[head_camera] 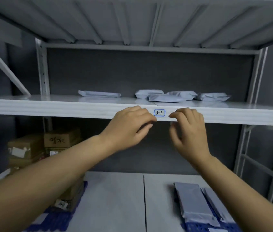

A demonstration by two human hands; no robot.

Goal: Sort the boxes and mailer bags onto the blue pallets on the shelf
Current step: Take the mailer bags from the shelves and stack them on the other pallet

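Both my hands are raised in front of the upper shelf's front edge, either side of a small label reading 3-1. My left hand and my right hand hold nothing, fingers loosely curled. Several grey mailer bags lie on the upper shelf behind them, one more mailer bag to the left. On the lower shelf, stacked cardboard boxes stand on a blue pallet at the left. Two grey mailer bags lie on another blue pallet at the right.
The grey metal rack has uprights at the left and right. Another shelf deck spans overhead. The lower shelf surface shows bare between the two pallets. A slanted white bar runs at the far left.
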